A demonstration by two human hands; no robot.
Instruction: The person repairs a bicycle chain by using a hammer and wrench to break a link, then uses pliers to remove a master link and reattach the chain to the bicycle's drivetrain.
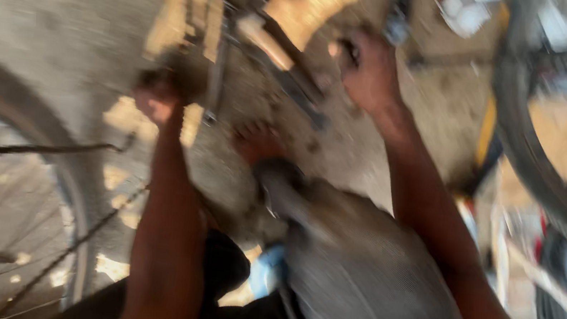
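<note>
The picture is heavily motion-blurred. My left hand [155, 97] is closed around a dark thin part next to a metal rod [216, 79] of a bicycle frame on the ground. My right hand [367, 65] reaches farther up and grips a dark part of the same frame [287, 73]. What exactly each hand holds is too smeared to name. My foot in a sandal [263, 150] rests on the dirt between my arms, below the frame. My knee in grey trousers [363, 277] fills the lower middle.
A bicycle wheel with spokes [44, 173] stands at the left, its chain [71, 249] running beside it. Another dark tyre [531, 139] curves at the right among blurred clutter. The ground is dirt [49, 15] with sunlit patches.
</note>
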